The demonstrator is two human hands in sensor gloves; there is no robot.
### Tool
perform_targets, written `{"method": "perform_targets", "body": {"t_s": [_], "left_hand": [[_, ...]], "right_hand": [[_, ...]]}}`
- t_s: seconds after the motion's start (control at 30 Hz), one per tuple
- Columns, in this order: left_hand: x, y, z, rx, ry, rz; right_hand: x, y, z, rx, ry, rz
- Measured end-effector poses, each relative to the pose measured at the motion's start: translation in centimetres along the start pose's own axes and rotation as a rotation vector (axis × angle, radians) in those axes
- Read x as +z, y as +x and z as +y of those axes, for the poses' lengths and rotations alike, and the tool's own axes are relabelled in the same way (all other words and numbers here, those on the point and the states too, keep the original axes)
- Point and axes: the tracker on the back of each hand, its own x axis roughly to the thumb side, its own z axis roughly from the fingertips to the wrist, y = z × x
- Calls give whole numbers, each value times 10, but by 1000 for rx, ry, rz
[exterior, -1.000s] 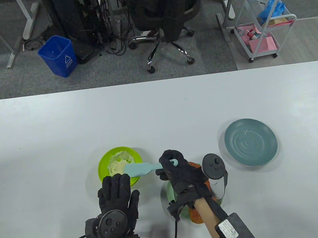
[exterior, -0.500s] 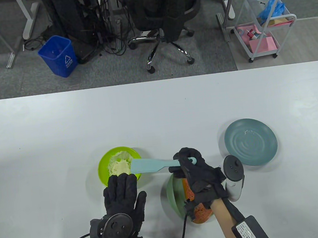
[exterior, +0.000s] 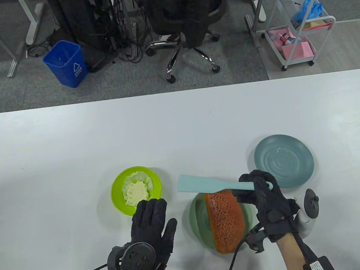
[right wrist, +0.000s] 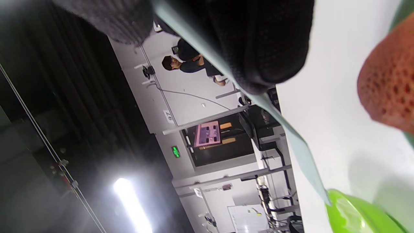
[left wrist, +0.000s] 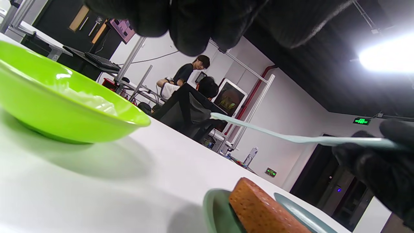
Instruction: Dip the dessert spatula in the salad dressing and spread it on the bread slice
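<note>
While the spatula (exterior: 217, 186) was over the green bowl (exterior: 119, 201) a second ago, the table view now has it swung right, blade in the air between the bowl and the bread slice (exterior: 226, 221), handle passing over the bread's far end. The right hand (exterior: 269, 204) pinches the handle end with fingers curled round it. The left hand (exterior: 151, 228) lies flat with fingers spread, fingertips at the bowl's near rim, and has drifted a little right with the move. The dressing (exterior: 136, 192) sits heaped in the bowl; the bread lies on the pale green plate (exterior: 197, 220), and a blue plate (exterior: 284, 161) waits beyond it. So the dip looks done and the carry is under way, though I can't make out dressing on the blade from here.

From the left wrist view, the spatula (left wrist: 291, 137) hangs level well above the bread (left wrist: 258, 210), clear of the bowl (left wrist: 64, 119). Blade edge-on: load impossible to judge.

From the right wrist view, gloved fingers (right wrist: 258, 42) clamp the handle, the blade (right wrist: 300, 155) running out towards the bowl's rim (right wrist: 349, 210), bread (right wrist: 388, 84) at the edge. Next comes lowering the blade onto the slice, I'd say.
</note>
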Motion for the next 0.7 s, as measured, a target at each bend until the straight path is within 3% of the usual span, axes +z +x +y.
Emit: {"method": "perform_targets", "body": {"t_s": [0.2,0.4,0.7], "left_hand": [[-6,11,-20,40,-90,-15],[-11,21,-39,-35,-152,13],[-17,10,-59,-28,-238,208]], "right_hand": [[2,-7,-33,-82,-47,-15],[2,-15,-47,-107,-55,-28],[6,-8,-63,-67,-99,-60]]}}
